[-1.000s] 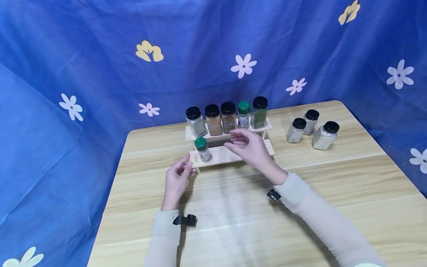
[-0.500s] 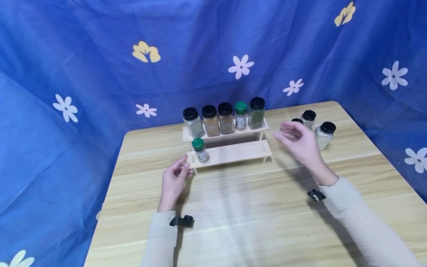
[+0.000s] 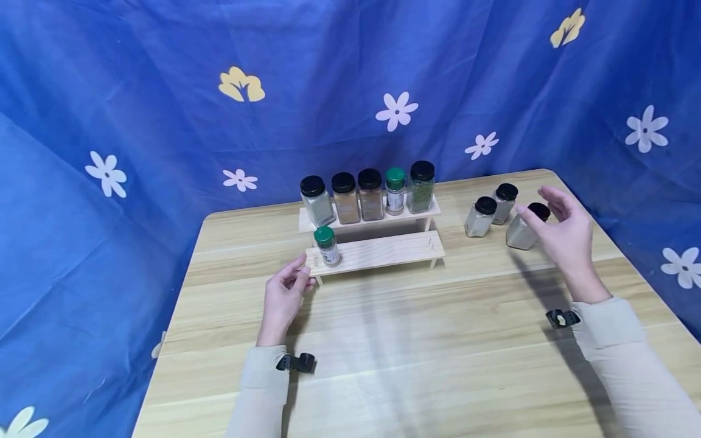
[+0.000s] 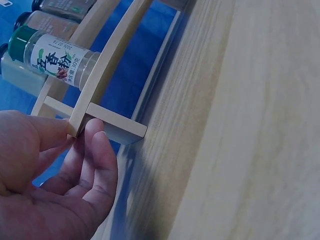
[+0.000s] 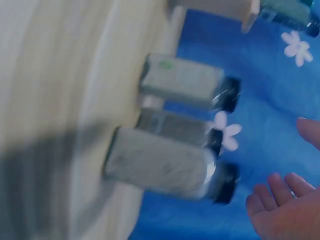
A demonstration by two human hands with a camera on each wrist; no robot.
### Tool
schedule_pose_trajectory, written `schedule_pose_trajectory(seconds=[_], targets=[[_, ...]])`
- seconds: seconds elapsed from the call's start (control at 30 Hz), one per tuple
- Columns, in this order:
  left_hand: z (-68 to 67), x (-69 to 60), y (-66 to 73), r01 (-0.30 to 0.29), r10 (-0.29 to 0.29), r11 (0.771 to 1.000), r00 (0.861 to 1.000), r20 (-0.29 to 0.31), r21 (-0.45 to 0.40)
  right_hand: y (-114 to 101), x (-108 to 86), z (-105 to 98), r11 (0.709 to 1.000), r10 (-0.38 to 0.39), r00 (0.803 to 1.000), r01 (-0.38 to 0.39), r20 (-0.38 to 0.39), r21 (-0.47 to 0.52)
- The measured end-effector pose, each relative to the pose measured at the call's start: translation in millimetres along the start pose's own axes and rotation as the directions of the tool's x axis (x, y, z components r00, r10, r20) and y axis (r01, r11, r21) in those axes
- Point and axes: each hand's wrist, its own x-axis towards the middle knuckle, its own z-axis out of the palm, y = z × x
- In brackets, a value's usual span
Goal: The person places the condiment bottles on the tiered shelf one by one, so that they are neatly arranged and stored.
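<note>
My left hand pinches the left front corner of a two-tier wooden spice rack, thumb above and fingers beneath, as the left wrist view shows. Close to it a green-capped spice bottle with a white label stands on the lower tier. At the right, my right hand hovers with thumb and fingers spread, holding nothing. It is nearest to a black-lidded jar of pale contents, partly covered by the hand in the head view. Two smaller black-lidded jars, one in front and one behind, stand left of it.
On the upper tier several jars stand in a row, among them one with green flakes and a green-capped bottle. A blue flowered cloth hangs behind the wooden table.
My right hand has moved from over the rack rightwards to the loose jars, its fingers spreading wider. The left hand stays on the rack's corner. The head view has shifted slightly.
</note>
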Motion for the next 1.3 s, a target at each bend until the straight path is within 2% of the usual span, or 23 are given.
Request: schedule_pose_trajectory(seconds=[0.07, 0.17, 0.3, 0.4, 0.57, 0.73, 1.07, 1.3], targets=[[0.0, -0.2, 0.0, 0.003, -0.003, 1.0, 1.0, 0.0, 0.002, 9, 2.4, -3, 0.999, 0.026, 1.0, -0.027, -0.015, -0.031], [0.1, -0.2, -0.4, 0.001, -0.001, 1.0, 1.0, -0.002, 0.0, 21, 4.3, -6, 0.993, 0.095, 0.995, -0.095, 0.003, -0.064], [0.2, -0.2, 0.1, 0.001, -0.001, 1.0, 1.0, -0.002, -0.01, 37, 4.8, -8, 0.973, 0.204, 0.975, -0.191, 0.087, -0.132], [0.8, -0.7, 0.3, 0.005, -0.005, 1.0, 1.0, -0.002, -0.015, 50, 4.6, -9, 0.96, 0.24, 0.959, -0.211, 0.152, -0.183], [1.0, -0.8, 0.1, 0.001, -0.001, 1.0, 1.0, -0.007, -0.013, 70, 4.0, -9, 0.968, 0.221, 0.952, -0.188, 0.21, -0.168], [1.1, -1.1, -0.6, -0.006, 0.006, 1.0, 1.0, -0.01, -0.016, 81, 1.2, -10, 0.973, 0.193, 0.948, -0.152, 0.253, -0.175], [2.1, -2.1, -0.9, -0.009, 0.009, 1.0, 1.0, -0.007, -0.013, 77, -3.3, -10, 0.943, 0.205, 0.945, -0.122, 0.254, -0.31], [1.4, -1.2, -1.0, -0.006, 0.006, 1.0, 1.0, -0.007, -0.019, 74, -7.9, -9, 0.944, 0.204, 0.944, -0.119, 0.259, -0.309]])
